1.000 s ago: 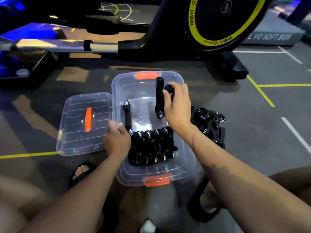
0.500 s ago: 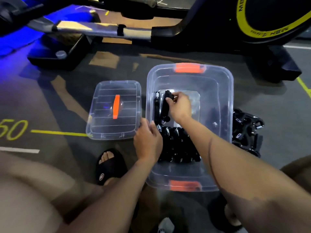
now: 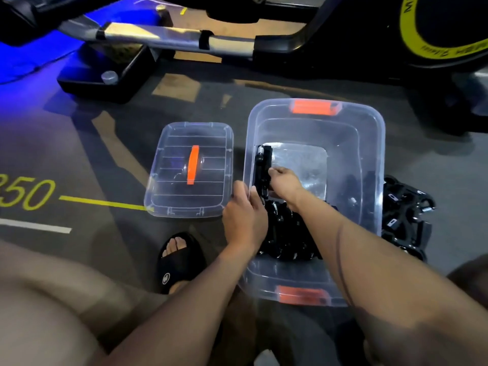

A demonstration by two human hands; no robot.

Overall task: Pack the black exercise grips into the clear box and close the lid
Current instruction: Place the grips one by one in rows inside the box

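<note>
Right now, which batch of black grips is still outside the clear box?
The heap of grips on the floor against the box's right wall. The other grips lie inside the box near both hands.

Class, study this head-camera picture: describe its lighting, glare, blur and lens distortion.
Head view: dim room, with blue light spilling onto the floor at upper left; pale glare on the clear box bottom; wide-angle bending curves the exercise machine and swells the near forearms; the black exercise grips merge into dark, soft detail.
</note>
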